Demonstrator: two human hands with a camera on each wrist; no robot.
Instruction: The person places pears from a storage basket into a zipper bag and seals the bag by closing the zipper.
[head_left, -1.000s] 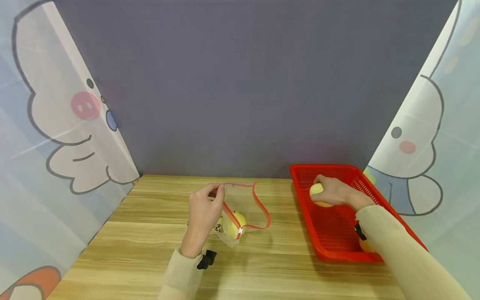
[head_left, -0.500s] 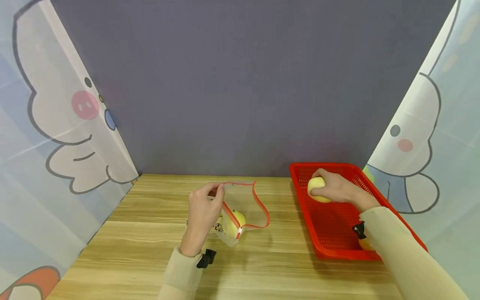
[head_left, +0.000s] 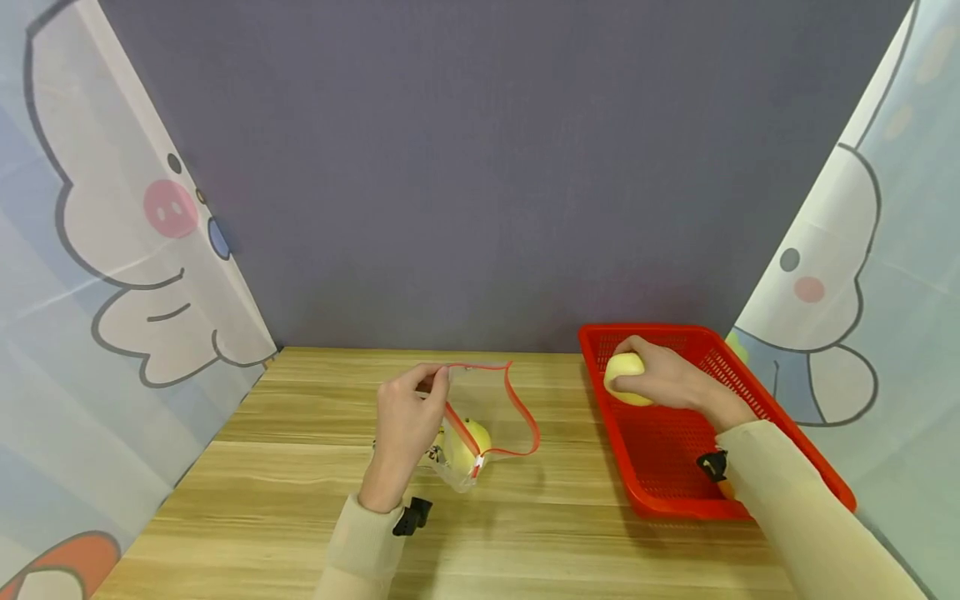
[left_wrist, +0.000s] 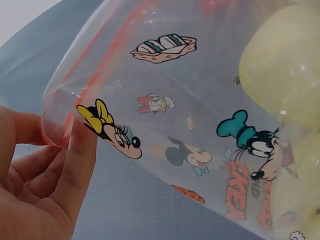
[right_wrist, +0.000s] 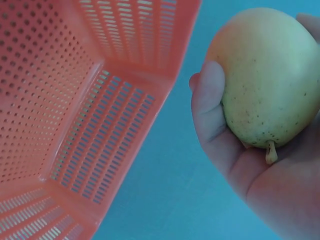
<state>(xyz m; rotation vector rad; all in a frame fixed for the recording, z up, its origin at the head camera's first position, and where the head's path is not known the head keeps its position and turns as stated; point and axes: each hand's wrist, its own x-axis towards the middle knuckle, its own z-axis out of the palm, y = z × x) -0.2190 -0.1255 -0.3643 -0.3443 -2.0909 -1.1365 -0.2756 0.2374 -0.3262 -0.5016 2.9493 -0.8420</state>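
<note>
My left hand (head_left: 408, 421) pinches the upper edge of a clear zip bag (left_wrist: 165, 120) with red strips and cartoon prints. The bag's mouth gapes toward the right, and yellow fruit (left_wrist: 282, 65) shows through the film at its bottom. Over the left part of a red plastic basket (head_left: 693, 508), my right hand (head_left: 671, 383) grips a yellow pear (right_wrist: 265, 80), fingers curled round its side. The pear's stem points toward the palm in the right wrist view.
An orange-coloured fruit (head_left: 726, 489) lies in the basket's near part, mostly hidden by my right sleeve. The wooden table (head_left: 300, 517) carries the bag and the basket. A dark grey panel (head_left: 465, 183) rises at the back, with printed cloth (head_left: 112, 333) at both sides.
My right hand has drawn a little left and up with the pear, toward the basket's left side. The left hand and the bag stay in place.
</note>
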